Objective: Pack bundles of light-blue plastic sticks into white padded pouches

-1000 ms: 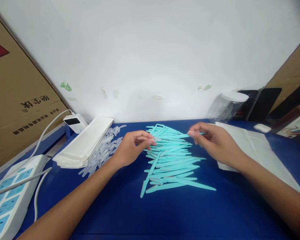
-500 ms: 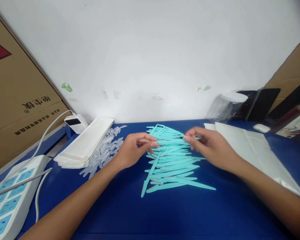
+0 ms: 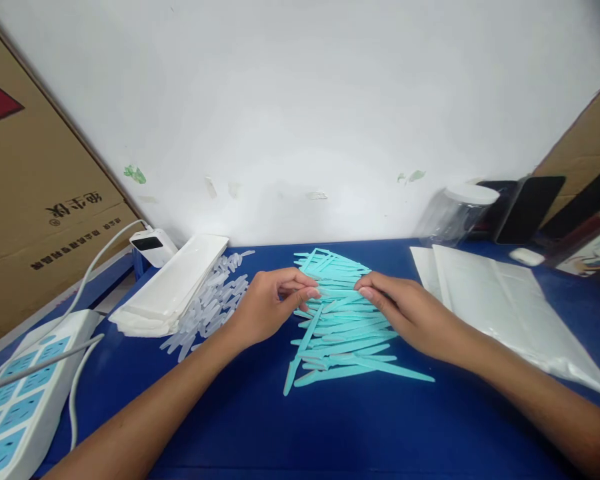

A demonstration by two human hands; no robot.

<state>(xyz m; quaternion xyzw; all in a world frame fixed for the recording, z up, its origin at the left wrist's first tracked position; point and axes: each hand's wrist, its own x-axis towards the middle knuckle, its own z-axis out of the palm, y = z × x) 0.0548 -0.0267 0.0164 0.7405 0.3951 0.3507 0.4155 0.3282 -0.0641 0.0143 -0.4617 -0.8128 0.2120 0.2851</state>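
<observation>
In the head view, a white power strip with light-blue sockets (image 3: 27, 400) is lying at the near left of a dark-blue tabletop (image 3: 290, 427). Mid-table, a loose heap of slim turquoise plastic sticks (image 3: 353, 347) is lying mostly crosswise. Over its farther part, the left hand (image 3: 265, 307) and right hand (image 3: 415, 310) are pinching opposite ends of one slim turquoise stick (image 3: 337, 293) between thumbs and fingers, holding it roughly level; the left fingers are covering its left end. Left of the heap, small translucent pale pieces (image 3: 213, 303) are lying beside a stack of flat white sleeves (image 3: 173, 287). On the right, a flat whitish plastic bag (image 3: 510, 307) is resting just beyond the right forearm. Farther right, a clear jar with a white lid (image 3: 453, 217) is standing before the white wall (image 3: 300, 100).
</observation>
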